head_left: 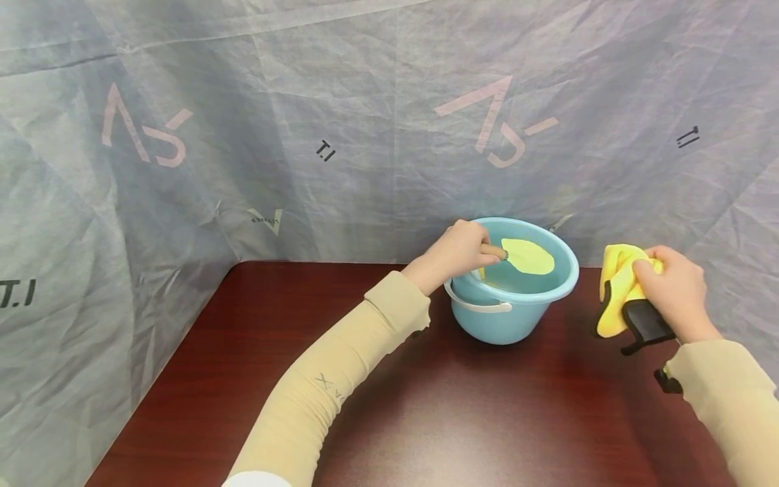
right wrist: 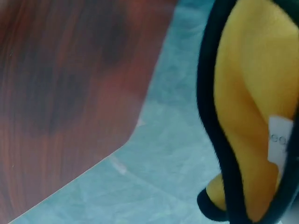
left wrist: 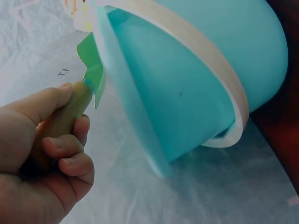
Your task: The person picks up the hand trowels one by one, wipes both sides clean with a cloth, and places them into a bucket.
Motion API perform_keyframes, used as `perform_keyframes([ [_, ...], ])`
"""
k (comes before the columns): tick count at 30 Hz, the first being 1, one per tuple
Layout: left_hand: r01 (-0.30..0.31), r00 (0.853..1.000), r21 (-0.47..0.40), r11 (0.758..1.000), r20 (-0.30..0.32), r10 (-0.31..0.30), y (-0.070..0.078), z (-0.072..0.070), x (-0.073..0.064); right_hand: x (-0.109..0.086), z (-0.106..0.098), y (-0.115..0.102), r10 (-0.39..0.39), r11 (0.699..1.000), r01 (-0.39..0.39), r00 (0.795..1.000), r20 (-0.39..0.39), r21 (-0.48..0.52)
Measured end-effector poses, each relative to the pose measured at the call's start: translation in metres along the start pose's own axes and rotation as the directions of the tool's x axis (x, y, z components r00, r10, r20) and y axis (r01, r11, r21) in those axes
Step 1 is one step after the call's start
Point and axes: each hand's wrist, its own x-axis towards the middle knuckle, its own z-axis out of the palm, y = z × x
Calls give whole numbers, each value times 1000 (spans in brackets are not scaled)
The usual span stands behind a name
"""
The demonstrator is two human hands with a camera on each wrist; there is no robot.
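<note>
My left hand (head_left: pixel 456 249) grips the wooden handle of a small garden trowel (head_left: pixel 528 257). In the left wrist view the fingers of the left hand (left wrist: pixel 42 149) curl round that handle, and the trowel's green blade (left wrist: pixel 92 58) is partly hidden by the bucket rim. From the head view, the blade lies over the mouth of a light blue bucket (head_left: pixel 499 325), which stands upright on the table. To the right of the bucket, my right hand (head_left: pixel 675 291) holds a bunched yellow glove (head_left: pixel 617 291) with black trim above the table. A white label shows inside the glove (right wrist: pixel 247 93).
The dark red-brown table (head_left: pixel 462 419) ends against a grey printed sheet (head_left: pixel 365 135) behind it. A white bucket handle (head_left: pixel 481 308) hangs down the bucket's front. Something yellow (head_left: pixel 481 273) shows just inside the bucket, mostly hidden.
</note>
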Motion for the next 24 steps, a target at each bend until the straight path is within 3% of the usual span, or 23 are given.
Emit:
perform_keyframes([
  [5,6,998,36,999,58,-8,4,12,12,6,22,14,-49,991,59,995,90,-119],
  [10,18,997,71,997,70,-23,4,22,19,6,41,23,-80,969,117,982,170,-218],
  [17,63,990,33,997,124,-66,0,35,24,5,69,39,-122,931,191,966,228,-312],
  [24,104,978,57,993,176,-113,2,42,29,-5,87,60,-156,881,286,928,340,-377],
])
